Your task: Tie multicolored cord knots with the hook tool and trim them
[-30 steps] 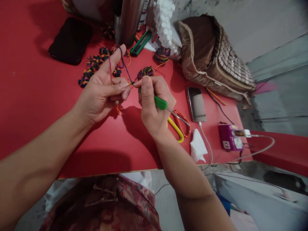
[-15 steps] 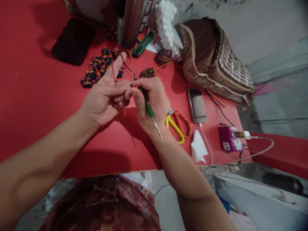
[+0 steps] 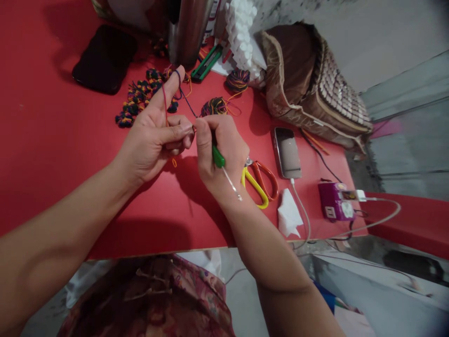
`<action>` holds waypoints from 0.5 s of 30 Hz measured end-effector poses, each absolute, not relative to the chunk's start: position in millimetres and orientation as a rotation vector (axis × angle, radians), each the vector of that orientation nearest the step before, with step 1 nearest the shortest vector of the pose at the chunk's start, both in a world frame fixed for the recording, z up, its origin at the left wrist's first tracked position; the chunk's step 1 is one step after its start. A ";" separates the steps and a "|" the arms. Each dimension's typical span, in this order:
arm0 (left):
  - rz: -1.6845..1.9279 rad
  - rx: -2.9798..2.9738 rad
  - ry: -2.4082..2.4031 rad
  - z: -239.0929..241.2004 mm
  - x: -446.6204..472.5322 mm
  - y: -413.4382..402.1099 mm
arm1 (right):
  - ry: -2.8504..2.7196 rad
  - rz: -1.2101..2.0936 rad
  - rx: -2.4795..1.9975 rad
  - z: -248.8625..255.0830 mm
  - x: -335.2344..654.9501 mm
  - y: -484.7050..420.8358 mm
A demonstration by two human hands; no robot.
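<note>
My left hand (image 3: 154, 131) has its index finger stretched out, with multicoloured yarn (image 3: 164, 103) wrapped around it. Its thumb and other fingers pinch together at the yarn near the middle. My right hand (image 3: 224, 152) is closed around a crochet hook with a green handle (image 3: 218, 157), whose metal shaft points back over the wrist. The fingertips of both hands meet, and the small stitches there are mostly hidden. A taut dark strand runs from the left index finger to the right fingertips. Behind the hands lies a ball of the same yarn (image 3: 213, 106).
Clustered yarn pieces (image 3: 135, 100) and a black phone-like object (image 3: 105, 58) lie left on the red table (image 3: 45, 154). Scissors (image 3: 257, 182), a charging phone (image 3: 286, 152), white tissue (image 3: 289, 214) and a purple power box (image 3: 336, 201) are right. A green cutter (image 3: 206, 63) and steel flask (image 3: 189, 35) stand behind.
My right hand has turned slightly, and the hook's handle has slid deeper into the grip. The strand between the index finger and fingertips is now drawn straighter.
</note>
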State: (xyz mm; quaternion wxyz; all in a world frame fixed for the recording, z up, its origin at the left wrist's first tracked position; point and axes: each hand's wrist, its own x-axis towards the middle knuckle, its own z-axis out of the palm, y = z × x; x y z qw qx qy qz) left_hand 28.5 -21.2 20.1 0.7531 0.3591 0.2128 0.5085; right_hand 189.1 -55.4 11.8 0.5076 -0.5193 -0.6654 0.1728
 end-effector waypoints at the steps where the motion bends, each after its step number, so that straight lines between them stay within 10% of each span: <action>1: 1.087 0.757 0.513 21.6 27.7 -21.6 | -1.597 0.377 -1.233 11.8 188.7 -54.8; 15: 0.913 0.591 0.503 29.0 13.0 -13.7 | -1.229 0.937 -1.005 6.5 200.1 -33.6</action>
